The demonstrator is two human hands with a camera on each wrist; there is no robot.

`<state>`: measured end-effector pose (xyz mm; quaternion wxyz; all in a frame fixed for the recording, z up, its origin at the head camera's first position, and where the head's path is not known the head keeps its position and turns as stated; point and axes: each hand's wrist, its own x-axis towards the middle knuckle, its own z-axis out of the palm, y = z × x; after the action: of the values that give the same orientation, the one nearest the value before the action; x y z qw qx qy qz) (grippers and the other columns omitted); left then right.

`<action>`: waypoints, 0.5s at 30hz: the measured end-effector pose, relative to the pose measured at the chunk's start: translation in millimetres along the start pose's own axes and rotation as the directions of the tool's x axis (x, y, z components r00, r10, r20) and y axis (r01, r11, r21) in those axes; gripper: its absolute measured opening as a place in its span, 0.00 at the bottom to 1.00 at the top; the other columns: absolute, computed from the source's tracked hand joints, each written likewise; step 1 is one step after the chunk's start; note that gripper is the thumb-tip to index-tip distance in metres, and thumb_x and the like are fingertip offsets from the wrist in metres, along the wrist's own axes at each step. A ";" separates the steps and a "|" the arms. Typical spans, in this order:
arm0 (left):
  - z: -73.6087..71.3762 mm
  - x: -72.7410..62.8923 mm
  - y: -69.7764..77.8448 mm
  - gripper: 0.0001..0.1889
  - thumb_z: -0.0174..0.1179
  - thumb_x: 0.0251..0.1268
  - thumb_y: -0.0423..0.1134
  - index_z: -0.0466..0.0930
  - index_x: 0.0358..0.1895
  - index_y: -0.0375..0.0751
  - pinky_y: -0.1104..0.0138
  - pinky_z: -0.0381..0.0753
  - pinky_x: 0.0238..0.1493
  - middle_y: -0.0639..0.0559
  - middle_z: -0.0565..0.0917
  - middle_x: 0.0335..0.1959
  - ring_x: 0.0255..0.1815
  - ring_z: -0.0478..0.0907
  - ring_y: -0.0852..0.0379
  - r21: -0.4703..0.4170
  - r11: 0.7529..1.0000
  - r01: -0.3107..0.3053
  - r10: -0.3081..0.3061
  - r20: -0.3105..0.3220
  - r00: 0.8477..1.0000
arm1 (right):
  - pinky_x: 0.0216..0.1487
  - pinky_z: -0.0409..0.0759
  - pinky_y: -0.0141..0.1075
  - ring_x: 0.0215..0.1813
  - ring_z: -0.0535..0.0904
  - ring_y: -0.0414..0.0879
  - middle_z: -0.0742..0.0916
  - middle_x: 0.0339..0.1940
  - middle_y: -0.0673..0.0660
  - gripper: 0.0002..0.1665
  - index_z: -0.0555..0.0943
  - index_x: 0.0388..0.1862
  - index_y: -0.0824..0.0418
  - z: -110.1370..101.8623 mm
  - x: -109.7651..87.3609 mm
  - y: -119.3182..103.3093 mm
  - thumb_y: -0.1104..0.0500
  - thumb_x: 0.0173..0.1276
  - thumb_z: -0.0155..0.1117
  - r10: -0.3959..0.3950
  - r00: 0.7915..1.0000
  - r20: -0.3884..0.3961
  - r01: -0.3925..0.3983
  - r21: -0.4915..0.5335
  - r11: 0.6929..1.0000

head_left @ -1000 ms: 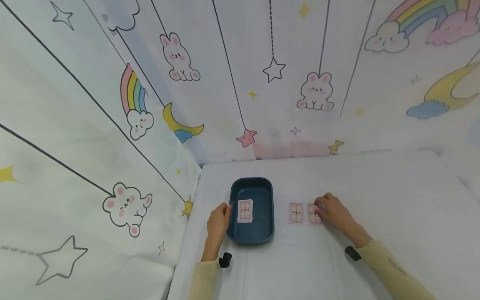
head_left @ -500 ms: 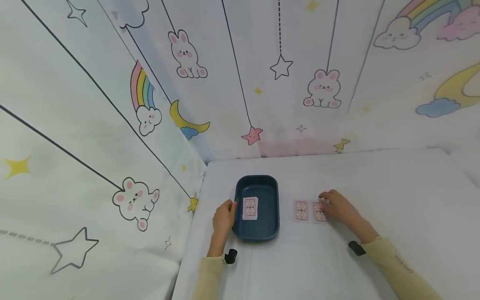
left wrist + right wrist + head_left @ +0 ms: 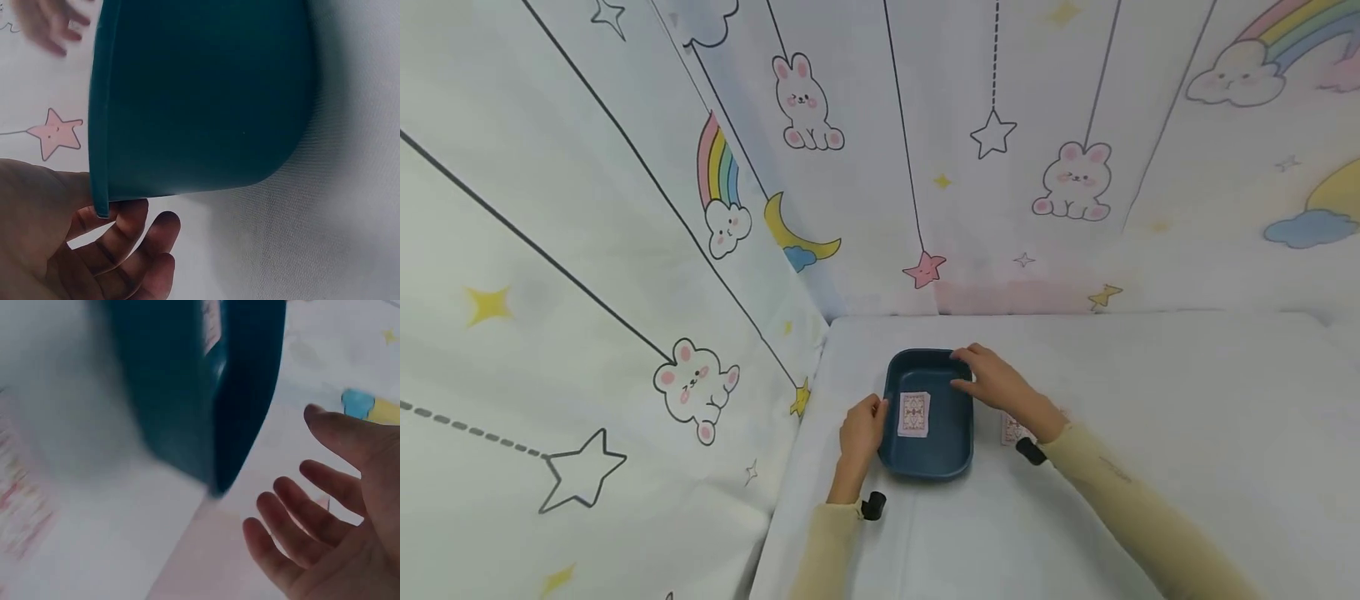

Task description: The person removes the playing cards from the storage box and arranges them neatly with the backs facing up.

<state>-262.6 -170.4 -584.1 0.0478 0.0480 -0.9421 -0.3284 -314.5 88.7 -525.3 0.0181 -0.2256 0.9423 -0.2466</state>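
A dark blue tray (image 3: 934, 454) stands on the white cloth, holding a small stack of patterned playing cards (image 3: 913, 414). My left hand (image 3: 862, 429) grips its left rim; in the left wrist view the thumb side is at the rim and curled fingers (image 3: 164, 231) lie outside below it. Over the tray's right rim, my right hand (image 3: 996, 382) reaches with fingers spread and holds nothing. In the right wrist view that hand (image 3: 331, 519) is apart from the tray's corner. Right of the tray, a playing card pile (image 3: 1015, 428) is partly covered by my right wrist; another is nearly hidden.
The white-covered table (image 3: 1187, 400) extends to the right and front. A patterned backdrop (image 3: 880, 167) with bunnies and stars rises behind the table and along its left side. Small black cameras (image 3: 874, 506) sit on both wrists.
My right hand has left the right card pile and moved left to the tray's right rim. The left hand stays on the left rim. The head view has shifted slightly left.
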 end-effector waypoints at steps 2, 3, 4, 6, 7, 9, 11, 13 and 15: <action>-0.4 1.8 -0.3 0.15 0.54 0.77 0.45 0.75 0.29 0.43 0.67 0.61 0.20 0.53 0.73 0.19 0.18 0.66 0.59 0.006 1.000 -0.011 0.011 -0.007 1.000 | 0.62 0.77 0.52 0.61 0.78 0.58 0.80 0.60 0.65 0.32 0.75 0.66 0.64 6.3 19.7 -18.5 0.50 0.68 0.69 -0.019 0.997 0.069 0.021 -0.027 0.999; -0.8 2.6 -0.5 0.15 0.55 0.77 0.45 0.75 0.29 0.43 0.67 0.61 0.20 0.52 0.73 0.19 0.18 0.66 0.59 0.007 1.000 -0.015 0.016 -0.010 1.000 | 0.63 0.76 0.53 0.62 0.77 0.59 0.79 0.61 0.65 0.33 0.75 0.66 0.63 10.5 29.0 -26.6 0.49 0.68 0.69 -0.022 0.994 0.110 0.027 -0.042 0.999; -1.4 3.3 -0.4 0.15 0.55 0.77 0.45 0.75 0.29 0.43 0.67 0.61 0.20 0.52 0.73 0.19 0.18 0.67 0.58 0.009 1.000 -0.019 0.019 -0.014 1.000 | 0.64 0.75 0.53 0.64 0.76 0.60 0.79 0.63 0.65 0.34 0.74 0.67 0.63 15.4 38.0 -33.7 0.48 0.68 0.70 -0.015 0.988 0.152 0.024 -0.056 0.998; -2.4 4.3 -0.1 0.15 0.55 0.77 0.44 0.75 0.28 0.43 0.66 0.61 0.19 0.52 0.73 0.18 0.18 0.66 0.58 0.015 1.000 -0.020 0.020 -0.018 1.000 | 0.65 0.74 0.55 0.67 0.74 0.62 0.77 0.66 0.66 0.36 0.73 0.68 0.64 26.6 52.7 -44.7 0.47 0.67 0.70 -0.006 0.972 0.236 0.030 -0.097 0.995; -2.8 4.7 0.3 0.15 0.55 0.77 0.44 0.75 0.28 0.44 0.66 0.61 0.19 0.52 0.73 0.19 0.18 0.66 0.58 0.017 1.000 -0.019 0.019 -0.017 1.000 | 0.64 0.74 0.56 0.67 0.74 0.63 0.77 0.67 0.67 0.38 0.73 0.69 0.64 32.4 58.1 -48.5 0.47 0.67 0.71 0.001 0.961 0.275 0.033 -0.120 0.992; -2.7 5.1 0.5 0.15 0.55 0.76 0.44 0.75 0.28 0.44 0.66 0.60 0.19 0.52 0.73 0.19 0.18 0.66 0.58 0.025 1.000 -0.016 0.016 -0.012 1.000 | 0.64 0.75 0.56 0.67 0.74 0.64 0.77 0.67 0.67 0.39 0.72 0.69 0.64 43.1 65.3 -54.2 0.46 0.66 0.72 0.026 0.938 0.345 0.033 -0.164 0.986; -2.5 5.1 0.3 0.15 0.56 0.76 0.45 0.75 0.28 0.44 0.66 0.61 0.19 0.52 0.74 0.19 0.17 0.67 0.58 0.039 0.999 -0.014 0.014 -0.003 1.000 | 0.63 0.76 0.55 0.65 0.75 0.63 0.78 0.66 0.67 0.39 0.73 0.68 0.64 53.1 69.4 -56.8 0.47 0.65 0.73 0.040 0.920 0.390 0.047 -0.211 0.976; -2.7 4.5 -0.1 0.15 0.56 0.76 0.45 0.75 0.28 0.44 0.65 0.61 0.19 0.52 0.75 0.19 0.17 0.67 0.58 0.051 0.999 -0.008 0.008 0.007 1.000 | 0.61 0.77 0.55 0.63 0.76 0.63 0.79 0.64 0.67 0.39 0.74 0.67 0.64 62.1 71.0 -57.5 0.47 0.63 0.74 0.056 0.911 0.409 0.051 -0.246 0.968; -3.1 3.5 -0.7 0.15 0.56 0.76 0.46 0.75 0.28 0.44 0.66 0.62 0.19 0.52 0.76 0.19 0.17 0.67 0.58 0.059 0.998 -0.003 0.002 0.017 1.000 | 0.61 0.77 0.55 0.63 0.76 0.63 0.79 0.64 0.67 0.42 0.73 0.67 0.65 70.1 71.5 -57.2 0.45 0.61 0.76 0.071 0.906 0.417 0.054 -0.280 0.959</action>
<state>-265.7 -173.2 -581.9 0.0387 0.0456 -0.9519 -0.3006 -344.7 -18.8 -554.3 0.1901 -0.2696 0.9425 -0.0536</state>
